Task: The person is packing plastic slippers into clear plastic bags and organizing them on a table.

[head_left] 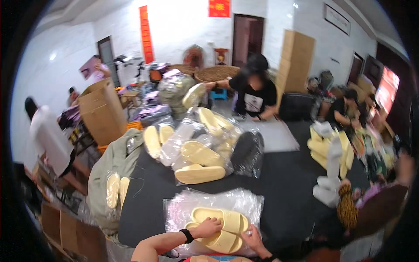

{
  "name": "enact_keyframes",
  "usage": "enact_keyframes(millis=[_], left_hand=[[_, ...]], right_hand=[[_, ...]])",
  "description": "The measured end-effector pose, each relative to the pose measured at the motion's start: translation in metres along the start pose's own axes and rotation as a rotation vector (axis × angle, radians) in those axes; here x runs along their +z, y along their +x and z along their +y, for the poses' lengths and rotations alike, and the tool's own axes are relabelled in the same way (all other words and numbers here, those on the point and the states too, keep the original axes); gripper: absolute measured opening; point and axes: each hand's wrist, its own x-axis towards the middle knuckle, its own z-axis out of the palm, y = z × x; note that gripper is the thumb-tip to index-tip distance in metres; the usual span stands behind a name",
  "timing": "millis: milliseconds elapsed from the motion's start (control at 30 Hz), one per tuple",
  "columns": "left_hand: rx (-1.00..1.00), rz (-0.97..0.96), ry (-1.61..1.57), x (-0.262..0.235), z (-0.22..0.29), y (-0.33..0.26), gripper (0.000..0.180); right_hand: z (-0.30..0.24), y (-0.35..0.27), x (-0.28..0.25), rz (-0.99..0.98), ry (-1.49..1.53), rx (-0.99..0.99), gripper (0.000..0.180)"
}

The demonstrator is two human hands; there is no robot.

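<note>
A pair of pale yellow slippers [234, 221] lies side by side on a stack of clear plastic bags [174, 201], toes to the right, at the near edge of the black table. Reaching across from the left, my left hand [209, 228] has its fingers curled over the inner edges of the slippers, behind the straps. My right hand [252, 239] is by the toe ends, its fingers apart and the tips against the slipper edge. Beyond the bags is a heap of bagged yellow slippers [200, 153], with a bagged black pair [247, 150] at its right.
Across the black table [286, 183], a person in black [257, 94] holds a bagged slipper [194, 96]. Yellow slippers [319, 148] and white ones [326, 194] lie at the right, near other people. A green sack [104, 170] with bagged slippers hangs at the left edge. Cardboard boxes [98, 111] stand farther left.
</note>
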Motion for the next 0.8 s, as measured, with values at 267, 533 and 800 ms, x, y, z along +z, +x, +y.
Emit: enact_keyframes(millis=[267, 533, 800], left_hand=[[-0.025, 0.184, -0.190, -0.010, 0.029, -0.002, 0.022], [-0.492, 0.511, -0.408, 0.007, 0.017, -0.040, 0.053], [-0.443, 0.220, -0.211, 0.046, 0.002, -0.060, 0.047]], right_hand=[[0.033, -0.001, 0.003, -0.417, 0.228, 0.088, 0.064], [-0.073, 0.011, -0.084, -0.303, -0.082, -0.060, 0.047], [-0.060, 0.064, -0.195, 0.566, 0.309, -0.072, 0.072]])
